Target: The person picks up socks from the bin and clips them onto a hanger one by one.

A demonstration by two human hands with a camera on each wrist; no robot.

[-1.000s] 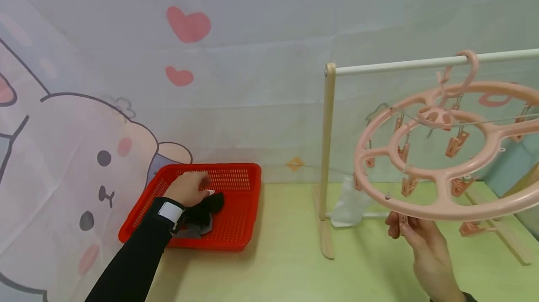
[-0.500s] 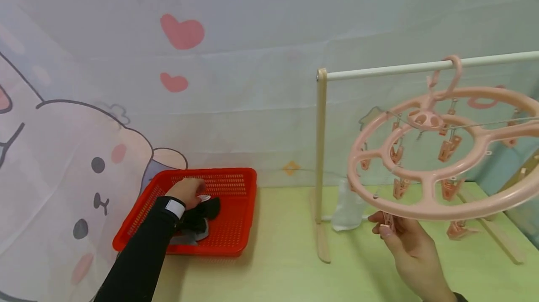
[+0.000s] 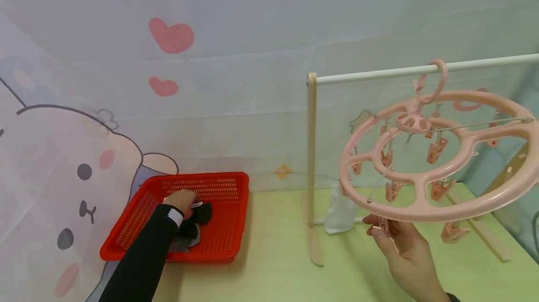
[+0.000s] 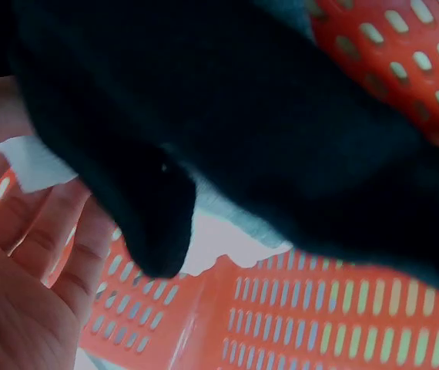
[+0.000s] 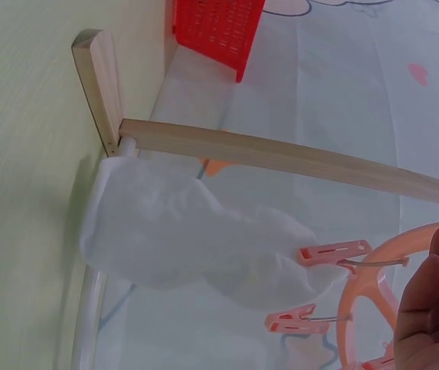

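Observation:
My left hand (image 3: 184,200) reaches into the red basket (image 3: 223,241) among black socks (image 3: 204,213) and grey cloth. Up close in the left wrist view, the thumb and fingers (image 4: 46,239) lie round a bit of white cloth (image 4: 38,163); a dark sock (image 4: 227,100) covers the fingertips, so a firm grip cannot be confirmed. My right hand (image 3: 406,255) pinches a peach clothespin (image 3: 383,225) hanging from the front rim of the round drying hanger (image 3: 421,209). A white sock (image 5: 181,231) hangs clipped on the hanger's left side.
The hanger hooks over a white rail (image 3: 379,75) on a wooden post (image 3: 311,152) with a foot on the green table (image 3: 269,255). Several more clothespins (image 3: 438,148) dangle from the rings. Behind stands a printed cloth backdrop (image 3: 252,82).
The head view has shifted slightly right. Inside the basket, my left hand has moved a little right, toward the white cloth. My right hand keeps its pinch on the clothespin.

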